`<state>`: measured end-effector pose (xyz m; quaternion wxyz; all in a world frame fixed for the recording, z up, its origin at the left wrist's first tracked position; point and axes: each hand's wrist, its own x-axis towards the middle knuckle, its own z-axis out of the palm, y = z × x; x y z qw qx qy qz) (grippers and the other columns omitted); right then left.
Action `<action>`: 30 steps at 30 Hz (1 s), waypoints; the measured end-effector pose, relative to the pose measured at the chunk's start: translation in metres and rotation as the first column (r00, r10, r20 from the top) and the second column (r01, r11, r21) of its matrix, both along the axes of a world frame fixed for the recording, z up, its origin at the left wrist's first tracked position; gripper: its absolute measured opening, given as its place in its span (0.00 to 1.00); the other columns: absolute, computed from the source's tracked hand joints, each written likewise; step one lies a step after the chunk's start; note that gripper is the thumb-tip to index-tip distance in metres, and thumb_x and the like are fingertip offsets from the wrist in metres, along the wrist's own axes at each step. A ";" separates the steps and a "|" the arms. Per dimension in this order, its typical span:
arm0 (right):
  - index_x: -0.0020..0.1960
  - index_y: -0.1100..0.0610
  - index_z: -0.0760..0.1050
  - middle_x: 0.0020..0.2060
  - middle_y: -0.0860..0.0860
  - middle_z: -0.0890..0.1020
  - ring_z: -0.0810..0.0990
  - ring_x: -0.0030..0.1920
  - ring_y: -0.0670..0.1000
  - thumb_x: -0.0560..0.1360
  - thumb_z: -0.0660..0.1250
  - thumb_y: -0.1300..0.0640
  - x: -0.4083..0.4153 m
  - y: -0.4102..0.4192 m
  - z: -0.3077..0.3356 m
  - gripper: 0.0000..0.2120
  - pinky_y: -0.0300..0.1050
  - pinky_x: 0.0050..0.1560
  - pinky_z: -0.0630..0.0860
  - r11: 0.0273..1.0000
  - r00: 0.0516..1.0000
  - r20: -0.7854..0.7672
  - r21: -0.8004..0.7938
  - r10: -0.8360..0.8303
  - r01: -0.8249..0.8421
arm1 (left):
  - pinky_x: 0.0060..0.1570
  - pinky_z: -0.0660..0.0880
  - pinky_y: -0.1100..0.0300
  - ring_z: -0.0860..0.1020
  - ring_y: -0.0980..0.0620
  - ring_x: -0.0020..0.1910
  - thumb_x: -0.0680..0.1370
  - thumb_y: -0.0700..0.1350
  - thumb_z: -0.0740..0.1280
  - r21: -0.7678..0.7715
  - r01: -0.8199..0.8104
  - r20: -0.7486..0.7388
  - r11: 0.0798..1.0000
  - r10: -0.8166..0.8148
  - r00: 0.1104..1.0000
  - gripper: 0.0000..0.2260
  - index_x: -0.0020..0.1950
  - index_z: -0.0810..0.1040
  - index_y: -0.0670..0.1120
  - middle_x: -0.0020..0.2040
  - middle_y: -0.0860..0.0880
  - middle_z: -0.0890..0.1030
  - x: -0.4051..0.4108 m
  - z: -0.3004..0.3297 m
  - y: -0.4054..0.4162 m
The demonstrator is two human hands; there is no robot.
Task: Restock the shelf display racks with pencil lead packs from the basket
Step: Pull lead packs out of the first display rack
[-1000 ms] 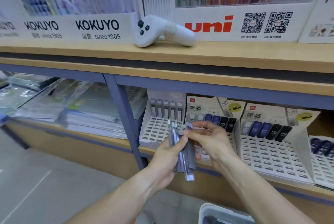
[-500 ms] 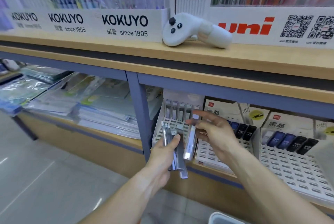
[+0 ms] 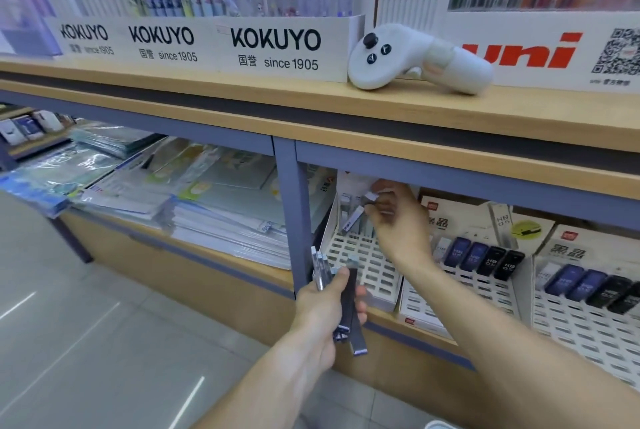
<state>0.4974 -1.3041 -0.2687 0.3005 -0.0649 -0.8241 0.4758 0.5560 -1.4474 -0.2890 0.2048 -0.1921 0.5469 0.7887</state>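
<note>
Pack (image 3: 355, 217), pinched in the right hand (image 3: 398, 220), has reached the leftmost rack (image 3: 363, 262), probably slotting in; left hand (image 3: 325, 304) grips the spare packs (image 3: 351, 307).

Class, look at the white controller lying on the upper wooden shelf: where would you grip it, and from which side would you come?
Grip the white controller around its thick rounded handle at the right end, coming from above and in front. It lies on its side at the shelf's front edge with display boxes close behind, so the rear is blocked, and the left head carries the buttons.
</note>
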 end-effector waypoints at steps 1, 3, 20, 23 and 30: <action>0.54 0.48 0.73 0.44 0.39 0.81 0.81 0.45 0.38 0.77 0.70 0.65 -0.004 -0.003 -0.002 0.14 0.45 0.54 0.81 0.999 1.000 -0.010 0.047 0.019 -0.018 | 0.27 0.77 0.57 0.76 0.47 0.25 0.82 0.44 0.70 0.008 -0.008 0.000 1.000 0.008 1.000 0.11 0.56 0.78 0.36 0.38 0.39 0.84 0.000 0.001 0.000; 0.57 0.50 0.74 0.47 0.43 0.82 0.83 0.48 0.44 0.77 0.68 0.65 -0.011 -0.005 -0.007 0.13 0.48 0.54 0.82 0.992 0.999 -0.010 0.120 0.048 -0.046 | 0.27 0.77 0.58 0.76 0.47 0.25 0.81 0.44 0.70 0.016 -0.021 0.005 1.000 0.021 1.000 0.11 0.55 0.78 0.36 0.38 0.38 0.85 0.001 0.003 0.000; 0.58 0.59 0.83 0.53 0.56 0.82 0.79 0.55 0.58 0.76 0.68 0.68 -0.040 -0.008 -0.001 0.13 0.48 0.55 0.77 0.820 0.994 0.083 0.563 0.066 -0.101 | 0.30 0.80 0.56 0.81 0.47 0.29 0.81 0.45 0.71 0.028 -0.012 0.001 1.000 0.012 1.000 0.13 0.58 0.79 0.37 0.44 0.39 0.87 -0.007 0.000 0.000; 0.59 0.59 0.83 0.53 0.56 0.80 0.78 0.55 0.58 0.76 0.67 0.70 -0.041 -0.006 -0.003 0.15 0.49 0.57 0.77 0.809 0.985 0.161 0.571 0.054 -0.138 | 0.29 0.79 0.57 0.81 0.47 0.28 0.80 0.45 0.71 0.033 -0.016 -0.008 0.999 0.016 1.000 0.13 0.58 0.79 0.37 0.44 0.39 0.87 -0.008 0.001 0.001; 0.54 0.51 0.79 0.47 0.47 0.81 0.81 0.47 0.50 0.77 0.71 0.52 -0.007 -0.006 0.004 0.07 0.47 0.49 0.79 0.948 0.981 0.192 0.312 0.005 -0.066 | 0.28 0.79 0.58 0.80 0.48 0.28 0.79 0.45 0.73 0.057 -0.012 -0.019 0.998 0.013 1.000 0.12 0.56 0.80 0.38 0.45 0.38 0.87 -0.005 0.004 -0.001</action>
